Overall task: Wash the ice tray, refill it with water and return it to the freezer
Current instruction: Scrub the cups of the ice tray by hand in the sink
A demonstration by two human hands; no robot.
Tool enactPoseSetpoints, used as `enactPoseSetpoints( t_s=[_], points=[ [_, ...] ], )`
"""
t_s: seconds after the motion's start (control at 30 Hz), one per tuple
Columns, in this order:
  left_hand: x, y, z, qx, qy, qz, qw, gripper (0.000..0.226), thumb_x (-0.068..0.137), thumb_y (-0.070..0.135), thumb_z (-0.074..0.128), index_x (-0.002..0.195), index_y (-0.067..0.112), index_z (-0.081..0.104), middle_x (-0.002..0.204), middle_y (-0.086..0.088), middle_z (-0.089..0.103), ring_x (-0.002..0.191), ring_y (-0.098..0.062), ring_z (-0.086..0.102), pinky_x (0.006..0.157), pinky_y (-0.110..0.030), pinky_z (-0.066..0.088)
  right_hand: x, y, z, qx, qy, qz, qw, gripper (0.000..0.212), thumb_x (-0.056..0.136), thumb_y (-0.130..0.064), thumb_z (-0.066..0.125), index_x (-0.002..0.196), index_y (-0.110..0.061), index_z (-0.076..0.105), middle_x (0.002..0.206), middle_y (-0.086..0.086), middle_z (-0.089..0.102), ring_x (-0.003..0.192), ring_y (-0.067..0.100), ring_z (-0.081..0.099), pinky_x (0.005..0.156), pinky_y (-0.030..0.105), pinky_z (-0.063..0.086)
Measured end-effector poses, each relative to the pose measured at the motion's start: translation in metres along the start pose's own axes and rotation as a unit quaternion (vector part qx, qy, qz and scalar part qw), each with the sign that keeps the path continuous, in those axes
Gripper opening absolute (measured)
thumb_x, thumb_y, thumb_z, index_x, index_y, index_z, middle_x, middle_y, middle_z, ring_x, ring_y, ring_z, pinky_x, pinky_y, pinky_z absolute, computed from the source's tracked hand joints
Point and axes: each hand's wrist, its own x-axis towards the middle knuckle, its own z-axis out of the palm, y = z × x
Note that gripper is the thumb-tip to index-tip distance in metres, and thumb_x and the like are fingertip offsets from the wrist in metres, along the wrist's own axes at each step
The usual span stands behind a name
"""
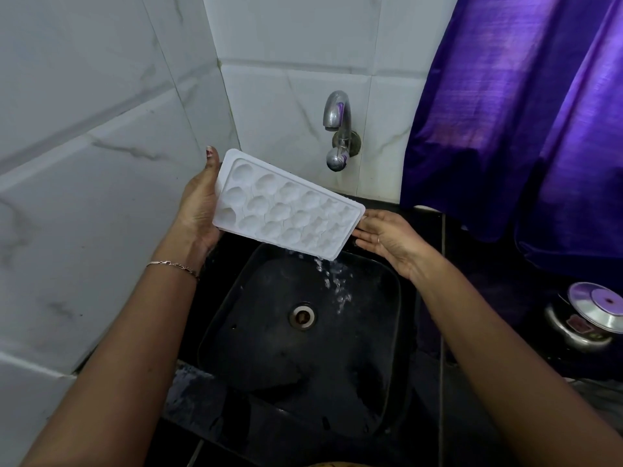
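A white ice tray (pixel 286 205) with several round cups is held tilted above the black sink (pixel 387 281), its right end lower. Water spills off its lower right corner into the basin. My left hand (pixel 199 205) grips the tray's left end from behind, thumb at the top edge. My right hand (pixel 384 239) touches the tray's right end with flat, open fingers. The chrome tap (pixel 338 128) sticks out of the tiled wall just above the tray; no water comes from its spout.
White marble-look tiles cover the left and back walls. A purple curtain (pixel 522 112) hangs at the right. A steel pot with a lid (pixel 586 315) stands on the dark counter at the right. The sink drain (pixel 302 315) lies in the basin's middle.
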Motion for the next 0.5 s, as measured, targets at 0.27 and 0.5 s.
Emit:
enactPoseSetpoints(
  t_s=[0.27, 0.5],
  points=[
    [-0.0028, 0.0037, 0.0034, 0.022, -0.002, 0.032, 0.999, 0.052, 0.070, 0.065, 0.066, 0.091, 0.017, 0.070, 0.094, -0.010, 0.069, 0.092, -0.031, 0.066, 0.090, -0.046, 0.051, -0.0025, -0.0003, -0.0002, 0.024, -0.006, 0.000, 1.000, 0.022, 0.097, -0.015, 0.055, 0.119, -0.011, 0.057, 0.111, 0.005, 0.069, 0.107, 0.016, 0.065, 0.095, 0.033, 0.051],
    [-0.0089, 0.0067, 0.0051, 0.039, -0.024, 0.049, 0.998, 0.069, 0.065, 0.073, 0.070, 0.098, 0.013, 0.063, 0.093, -0.018, 0.060, 0.094, -0.038, 0.058, 0.093, -0.058, 0.045, -0.0062, 0.0005, -0.0010, 0.069, -0.008, 0.010, 0.998, 0.011, 0.097, -0.017, 0.056, 0.107, -0.014, 0.058, 0.109, 0.008, 0.069, 0.106, 0.020, 0.065, 0.090, 0.032, 0.052]
  ],
)
